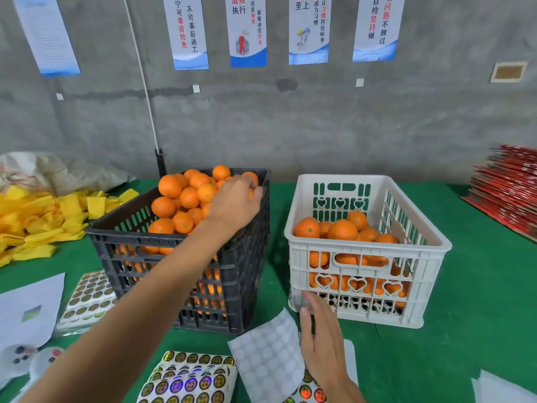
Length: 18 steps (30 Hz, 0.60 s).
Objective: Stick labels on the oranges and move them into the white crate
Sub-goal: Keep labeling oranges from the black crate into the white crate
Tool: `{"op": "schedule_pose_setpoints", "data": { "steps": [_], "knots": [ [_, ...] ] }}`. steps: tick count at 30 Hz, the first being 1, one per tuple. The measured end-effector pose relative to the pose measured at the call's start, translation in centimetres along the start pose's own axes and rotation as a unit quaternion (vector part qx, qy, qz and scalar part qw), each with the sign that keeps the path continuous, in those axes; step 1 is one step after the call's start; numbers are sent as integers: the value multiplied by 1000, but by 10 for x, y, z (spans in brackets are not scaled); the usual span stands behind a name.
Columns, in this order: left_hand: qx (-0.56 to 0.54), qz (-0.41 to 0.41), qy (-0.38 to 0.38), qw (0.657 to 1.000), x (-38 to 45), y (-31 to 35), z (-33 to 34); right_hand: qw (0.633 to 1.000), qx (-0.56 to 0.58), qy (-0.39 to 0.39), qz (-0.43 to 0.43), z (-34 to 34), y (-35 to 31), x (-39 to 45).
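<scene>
A black crate (162,242) heaped with oranges (189,197) stands left of centre on the green table. My left hand (235,203) reaches over its far right corner, fingers curled round an orange there that is mostly hidden. The white crate (369,286), partly filled with oranges (343,231), stands to the right. My right hand (322,341) hovers flat, fingers straight, just in front of the white crate's near left corner, above an empty label backing sheet (264,356). Sheets of round holographic labels (189,379) lie at the near edge.
More label sheets (90,298) and white papers (29,309) lie at the near left. A heap of yellow foam nets (37,219) fills the far left. Red flat cartons (505,187) are stacked at the far right. A concrete wall with posters stands behind.
</scene>
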<state>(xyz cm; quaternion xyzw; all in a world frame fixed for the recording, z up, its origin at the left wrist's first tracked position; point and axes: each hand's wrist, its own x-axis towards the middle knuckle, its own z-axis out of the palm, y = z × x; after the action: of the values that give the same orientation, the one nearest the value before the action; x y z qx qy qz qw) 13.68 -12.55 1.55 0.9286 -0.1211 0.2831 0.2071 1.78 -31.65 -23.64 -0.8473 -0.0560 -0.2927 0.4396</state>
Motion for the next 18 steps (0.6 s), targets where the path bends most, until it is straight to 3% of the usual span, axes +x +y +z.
{"op": "schedule_pose_setpoints", "data": {
  "steps": [2, 4, 7, 11, 15, 18],
  "knots": [
    [79, -88, -103, 988, 9, -36, -7, 1000, 4, -1, -8, 4, -2, -1],
    [144, -165, -225, 950, 15, -70, -8, 1000, -3, 2, -22, 8, 1, -3],
    [188, -203, -313, 909, 29, -111, -6, 1000, -7, 3, -26, 11, 4, -3],
    [210, -197, -306, 908, 50, -142, 4, 999, -33, 24, -23, 16, 4, -2],
    [143, -167, -240, 945, 68, -152, 17, 997, -73, 34, 1, 23, -4, 1],
    [63, -160, -162, 972, 82, -151, 27, 993, -22, 36, 107, 34, -5, 10]
  ]
}}
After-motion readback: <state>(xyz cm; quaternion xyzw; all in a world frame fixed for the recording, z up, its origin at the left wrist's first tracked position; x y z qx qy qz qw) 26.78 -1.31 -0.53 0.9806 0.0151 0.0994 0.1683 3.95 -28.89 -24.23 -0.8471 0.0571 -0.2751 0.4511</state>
